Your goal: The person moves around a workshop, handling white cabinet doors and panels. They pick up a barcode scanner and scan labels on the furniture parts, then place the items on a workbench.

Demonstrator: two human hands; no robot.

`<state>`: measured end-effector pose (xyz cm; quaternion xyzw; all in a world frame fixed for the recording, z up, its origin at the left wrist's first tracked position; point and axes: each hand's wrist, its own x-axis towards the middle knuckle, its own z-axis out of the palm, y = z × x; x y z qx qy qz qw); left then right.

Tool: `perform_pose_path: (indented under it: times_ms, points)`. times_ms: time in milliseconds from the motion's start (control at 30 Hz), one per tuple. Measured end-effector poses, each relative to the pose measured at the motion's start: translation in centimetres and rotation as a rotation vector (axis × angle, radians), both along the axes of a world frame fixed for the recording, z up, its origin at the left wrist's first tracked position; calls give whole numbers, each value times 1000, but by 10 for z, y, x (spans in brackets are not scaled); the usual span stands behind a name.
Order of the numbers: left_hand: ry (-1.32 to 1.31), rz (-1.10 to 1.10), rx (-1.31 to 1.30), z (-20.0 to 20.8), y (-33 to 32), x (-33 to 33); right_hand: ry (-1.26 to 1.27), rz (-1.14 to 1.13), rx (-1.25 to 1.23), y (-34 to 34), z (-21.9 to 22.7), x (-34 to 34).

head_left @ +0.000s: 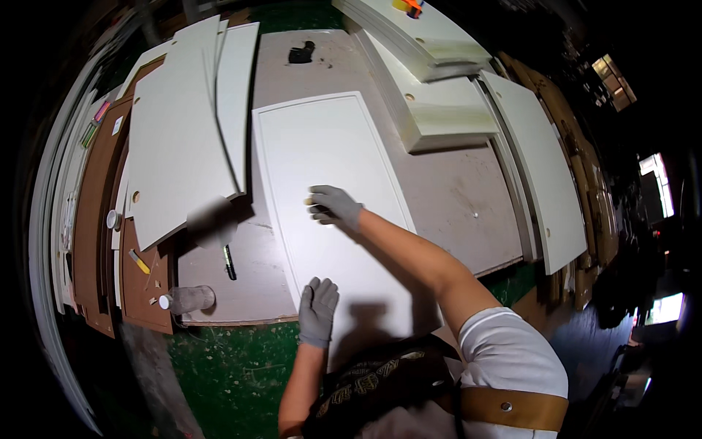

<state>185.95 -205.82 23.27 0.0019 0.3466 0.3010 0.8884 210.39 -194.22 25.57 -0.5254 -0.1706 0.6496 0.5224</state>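
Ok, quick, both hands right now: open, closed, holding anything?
Left hand: open, nothing visible in it, by the white panel's left edge.
Right hand: open, over the white panel, nothing visible in it.

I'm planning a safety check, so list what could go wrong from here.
The rimmed white panel seems to overhang the near edge of the table, so pressure from the left grip near that end might tip it. The clear bottle lies on its side near the same edge and could roll off if knocked.

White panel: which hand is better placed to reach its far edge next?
Right, likely: the right hand is over the panel, nearer its far edge; the left hand is farther back.
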Motion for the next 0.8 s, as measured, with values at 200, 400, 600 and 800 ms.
perform_pose_path:
  times_ms: [200,400,600,800]
  points:
    - [124,73,129,-6,1,18,-379,-311,37,-194,29,136]
    - [239,93,141,-17,-49,85,-1103,-847,-78,-414,104,326]
    - [-61,-568,105,33,-180,285,-1497,-1025,-714,-638,89,503]
    - [-17,-946,560,67,-299,431,-1558,-793,-989,-778,49,565]
